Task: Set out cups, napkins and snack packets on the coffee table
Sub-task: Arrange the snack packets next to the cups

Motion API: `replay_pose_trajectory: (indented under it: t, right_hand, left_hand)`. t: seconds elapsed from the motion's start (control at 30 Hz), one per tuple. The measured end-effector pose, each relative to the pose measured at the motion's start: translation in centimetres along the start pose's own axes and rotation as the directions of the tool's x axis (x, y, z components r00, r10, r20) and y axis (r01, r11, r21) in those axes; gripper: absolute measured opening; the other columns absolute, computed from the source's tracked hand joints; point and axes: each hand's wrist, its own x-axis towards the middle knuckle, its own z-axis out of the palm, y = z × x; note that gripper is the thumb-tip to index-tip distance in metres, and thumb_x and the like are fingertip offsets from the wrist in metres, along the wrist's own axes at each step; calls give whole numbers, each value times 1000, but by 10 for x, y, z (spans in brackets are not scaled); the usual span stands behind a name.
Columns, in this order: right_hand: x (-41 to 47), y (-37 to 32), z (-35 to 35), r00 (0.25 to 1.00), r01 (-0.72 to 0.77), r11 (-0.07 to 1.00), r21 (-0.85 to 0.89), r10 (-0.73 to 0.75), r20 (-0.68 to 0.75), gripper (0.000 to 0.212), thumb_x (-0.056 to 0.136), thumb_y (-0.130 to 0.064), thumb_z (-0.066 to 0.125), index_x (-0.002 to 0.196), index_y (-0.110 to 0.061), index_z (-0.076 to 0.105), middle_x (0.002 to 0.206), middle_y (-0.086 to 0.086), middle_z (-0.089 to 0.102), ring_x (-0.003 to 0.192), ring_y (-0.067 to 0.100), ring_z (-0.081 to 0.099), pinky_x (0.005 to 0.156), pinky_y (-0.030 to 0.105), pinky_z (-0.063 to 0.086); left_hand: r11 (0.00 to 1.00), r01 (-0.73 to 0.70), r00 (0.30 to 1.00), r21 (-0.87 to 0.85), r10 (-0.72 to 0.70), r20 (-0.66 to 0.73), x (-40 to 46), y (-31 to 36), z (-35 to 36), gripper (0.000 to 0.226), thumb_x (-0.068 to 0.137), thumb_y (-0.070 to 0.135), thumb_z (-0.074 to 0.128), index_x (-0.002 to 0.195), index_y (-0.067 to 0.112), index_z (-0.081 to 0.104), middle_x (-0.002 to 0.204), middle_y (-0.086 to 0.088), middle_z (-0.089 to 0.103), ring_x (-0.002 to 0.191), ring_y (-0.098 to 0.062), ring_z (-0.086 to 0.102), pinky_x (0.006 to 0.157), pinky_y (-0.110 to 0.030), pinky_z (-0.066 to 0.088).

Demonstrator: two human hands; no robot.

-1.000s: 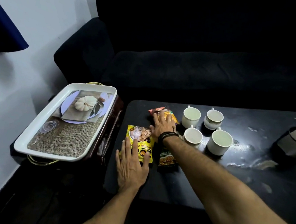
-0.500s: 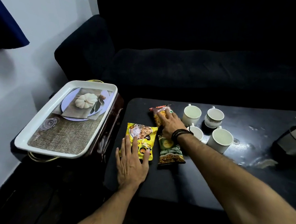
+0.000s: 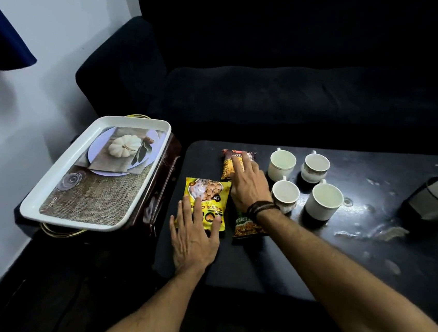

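Three snack packets lie on the black coffee table point(image 3: 297, 260). My left hand point(image 3: 194, 236) rests flat, fingers spread, on the near end of the yellow packet point(image 3: 208, 194). My right hand point(image 3: 248, 185) lies flat with its fingertips on the red-and-orange packet point(image 3: 229, 164) at the back. A green packet point(image 3: 246, 225) shows partly under my right wrist. Several white cups stand in a cluster to the right: back left point(image 3: 282, 164), back right point(image 3: 316, 166), front left point(image 3: 285, 195), front right point(image 3: 323, 201). No napkins are visible.
A white tray point(image 3: 46, 201) with a printed pumpkin picture sits on a dark side stand left of the table. A dark jug with a grey top point(image 3: 436, 199) stands at the table's right. A black sofa point(image 3: 276, 77) runs behind the table.
My right hand slid the red-and-orange packet away from me and straightened it, uncovering the green packet beneath my wrist. My left hand stayed on the yellow packet.
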Motion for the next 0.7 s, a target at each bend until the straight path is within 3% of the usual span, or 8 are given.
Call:
replay_pose_trajectory:
  t: [0.07, 0.13, 0.3, 0.47, 0.7]
  right_hand:
    - [-28, -2, -1, 994, 47, 999, -5, -48, -102, 41, 96, -32, 40, 133, -14, 43, 152, 13, 37, 129, 31, 45, 99, 42, 45]
    - [-57, 1, 6, 994, 39, 999, -23, -41, -102, 42, 97, -41, 36, 127, -15, 48, 149, 11, 42, 128, 28, 47, 101, 41, 43]
    - [-106, 10, 30, 993, -98, 995, 10, 98, -59, 69, 96, -57, 24, 149, -14, 31, 160, 7, 27, 147, 25, 25, 119, 43, 26]
    - [-90, 3, 37, 993, -117, 991, 60, 116, 29, 75, 95, -59, 21, 155, -14, 15, 164, 6, 12, 152, 24, 7, 122, 41, 13]
    - [-81, -1, 39, 993, -110, 993, 41, 111, -26, 74, 95, -57, 26, 155, -14, 18, 163, 7, 17, 151, 25, 13, 120, 47, 22]
  left_hand:
    - [1000, 10, 1000, -1, -10, -9, 0, 0, 1, 76, 93, 70, 21, 155, 25, 22, 164, -6, 16, 150, -24, 19, 120, -49, 22]
    - [1000, 12, 1000, -4, -12, -11, 0, 0, 1, 76, 93, 69, 22, 155, 25, 22, 164, -6, 17, 150, -24, 20, 119, -49, 22]
    - [999, 30, 1000, -10, -30, -7, -2, 1, -3, 78, 93, 69, 24, 156, 23, 21, 165, -8, 14, 150, -25, 19, 120, -49, 21]
    - [999, -33, 999, -6, 33, 7, -2, 2, -5, 87, 91, 73, 21, 157, 18, 13, 166, -2, -3, 153, -17, 2, 121, -42, 2]
    - [998, -40, 999, -38, 41, 28, 1, 0, -4, 84, 90, 72, 23, 157, 21, 16, 167, -2, 1, 153, -19, 2, 122, -45, 9]
